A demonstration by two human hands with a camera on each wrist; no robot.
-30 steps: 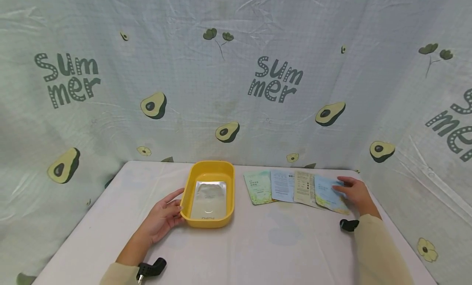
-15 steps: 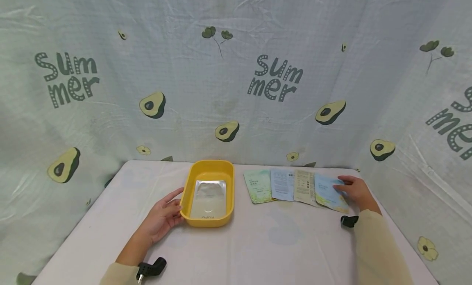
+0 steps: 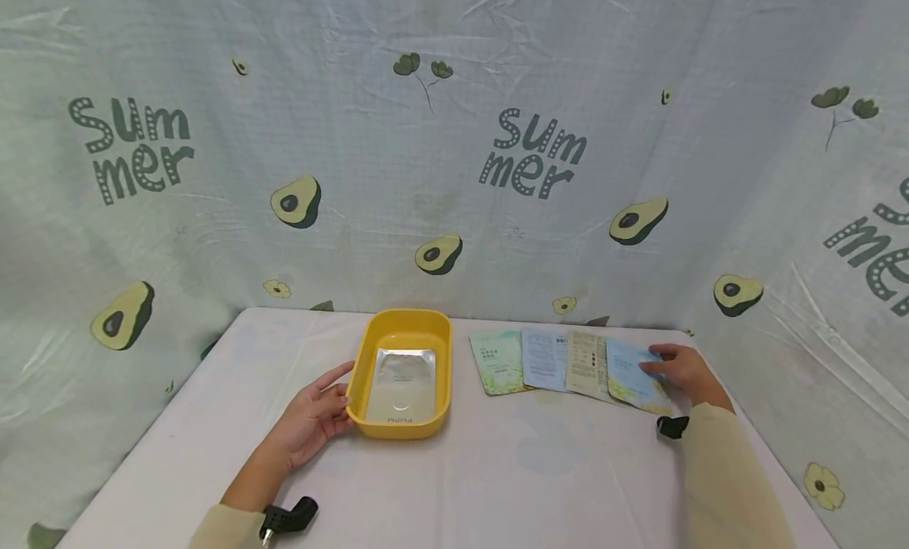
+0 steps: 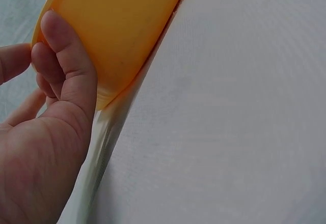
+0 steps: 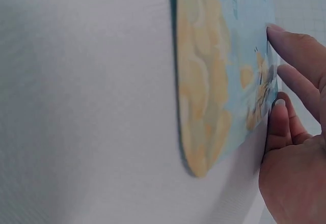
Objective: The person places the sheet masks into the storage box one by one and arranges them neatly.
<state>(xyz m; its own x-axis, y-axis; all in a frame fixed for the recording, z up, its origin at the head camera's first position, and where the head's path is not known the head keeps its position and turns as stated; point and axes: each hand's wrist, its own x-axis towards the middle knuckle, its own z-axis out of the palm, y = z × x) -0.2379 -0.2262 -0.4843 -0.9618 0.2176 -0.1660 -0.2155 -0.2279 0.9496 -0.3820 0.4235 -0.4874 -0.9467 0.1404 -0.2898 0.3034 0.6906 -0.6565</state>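
Note:
In the head view my left hand [image 3: 310, 421] is at the left side of a yellow tray [image 3: 447, 383], its fingertips touching the rim and outer wall. A flat silver packet [image 3: 401, 387] lies inside the tray, lettering toward me. To the right, my right hand [image 3: 685, 371] has its fingers loosely bent at the right edge of a light-blue sachet [image 3: 625, 371], one fingertip over its printed face. In the right wrist view, the sachet [image 5: 224, 66] shows a yellow-orange printed end, and other fingertips sit along its edge.
Left of the blue sachet, overlapping in a fanned row, lie a beige sachet [image 3: 585, 364], a pale-blue sachet [image 3: 544, 360] and a green sachet [image 3: 497, 364]. A white cloth covers the table [image 3: 497, 486]. Behind hangs a printed curtain [image 3: 369, 154] with avocados.

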